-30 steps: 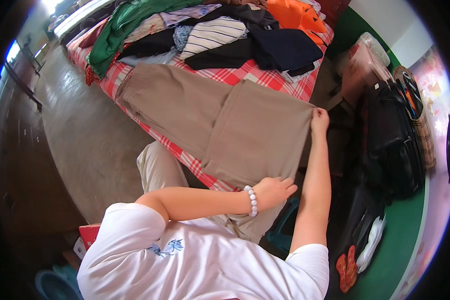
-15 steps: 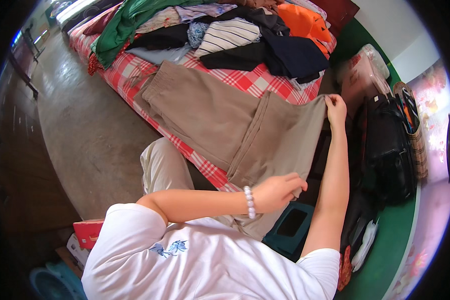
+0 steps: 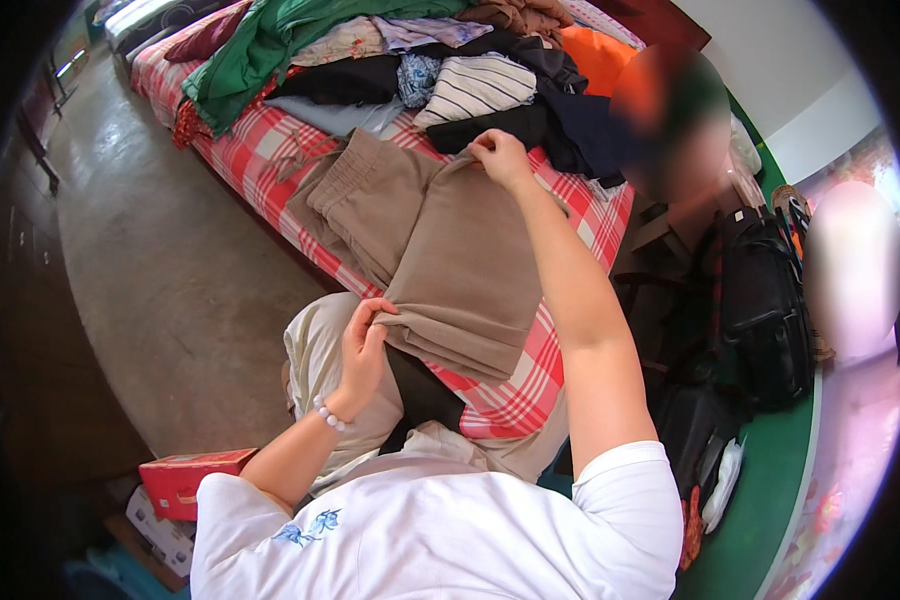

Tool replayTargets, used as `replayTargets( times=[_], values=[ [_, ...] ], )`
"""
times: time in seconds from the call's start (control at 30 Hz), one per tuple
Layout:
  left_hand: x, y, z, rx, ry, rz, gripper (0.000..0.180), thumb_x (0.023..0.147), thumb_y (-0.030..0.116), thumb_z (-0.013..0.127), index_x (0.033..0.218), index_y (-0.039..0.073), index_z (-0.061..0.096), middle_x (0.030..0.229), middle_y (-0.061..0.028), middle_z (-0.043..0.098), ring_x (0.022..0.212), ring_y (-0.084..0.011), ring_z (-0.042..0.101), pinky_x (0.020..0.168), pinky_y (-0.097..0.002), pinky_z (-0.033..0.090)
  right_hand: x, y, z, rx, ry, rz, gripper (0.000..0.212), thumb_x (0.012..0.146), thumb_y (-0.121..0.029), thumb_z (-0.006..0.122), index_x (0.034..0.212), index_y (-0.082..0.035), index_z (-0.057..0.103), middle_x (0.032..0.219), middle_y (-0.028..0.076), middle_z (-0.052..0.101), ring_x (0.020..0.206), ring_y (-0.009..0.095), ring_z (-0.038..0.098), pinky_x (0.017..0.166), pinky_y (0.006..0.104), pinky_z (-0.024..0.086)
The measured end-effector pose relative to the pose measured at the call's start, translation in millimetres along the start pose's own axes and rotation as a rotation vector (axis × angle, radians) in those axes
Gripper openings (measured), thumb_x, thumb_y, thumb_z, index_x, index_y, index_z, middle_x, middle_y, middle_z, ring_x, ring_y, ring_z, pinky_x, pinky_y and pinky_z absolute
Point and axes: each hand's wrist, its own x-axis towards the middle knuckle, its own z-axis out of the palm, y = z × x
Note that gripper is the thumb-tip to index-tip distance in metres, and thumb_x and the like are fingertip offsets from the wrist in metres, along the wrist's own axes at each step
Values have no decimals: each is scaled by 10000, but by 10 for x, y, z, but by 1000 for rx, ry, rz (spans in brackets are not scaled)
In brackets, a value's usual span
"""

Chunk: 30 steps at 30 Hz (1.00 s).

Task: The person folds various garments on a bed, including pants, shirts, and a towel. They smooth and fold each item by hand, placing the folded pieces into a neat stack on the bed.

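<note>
Bed: covered by a red-and-white plaid cloth (image 3: 510,405), with a heap of mixed-colour garments (image 3: 480,90) along its far side.
Brown fabric trousers with gathered waistband (image 3: 460,265): folded on the bed's near part, stretched between both hands' fingers.
Left fingers (image 3: 368,308): I have them pinched on the near edge.
Right fingers (image 3: 489,142): I have them clamped on the far edge, right of the waistband.

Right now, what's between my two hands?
In the head view, the folded brown trousers, pinched by the left hand and the right hand.
</note>
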Motion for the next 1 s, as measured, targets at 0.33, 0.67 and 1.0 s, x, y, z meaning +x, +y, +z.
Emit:
replayTargets(
  times=[0.33, 0.67, 1.0],
  values=[
    [82, 181, 239, 801, 137, 392, 412, 636, -69, 566, 1030, 45, 527, 1124, -160, 484, 1084, -344, 445, 948, -405, 364, -452, 949, -877, -248, 202, -93, 244, 856, -113, 647, 1080, -16, 644, 980, 80, 696, 929, 182, 660, 798, 299, 505],
    [-157, -138, 1208, 1160, -717, 626, 304, 690, 50, 615, 993, 34, 593, 1028, -93, 523, 991, -253, 528, 880, -342, 438, -1026, 1263, -924, 421, 181, 336, 292, 903, -213, 655, 1106, -5, 626, 894, 62, 662, 627, 102, 566, 576, 233, 459],
    [-241, 109, 999, 1091, -938, 559, 210, 680, 33, 600, 890, 39, 592, 905, -94, 510, 880, -267, 533, 757, -338, 479, -673, 1652, -914, 86, 530, 245, 159, 790, -180, 725, 816, -24, 712, 756, 84, 703, 698, 164, 658, 672, 307, 497]
  ],
)
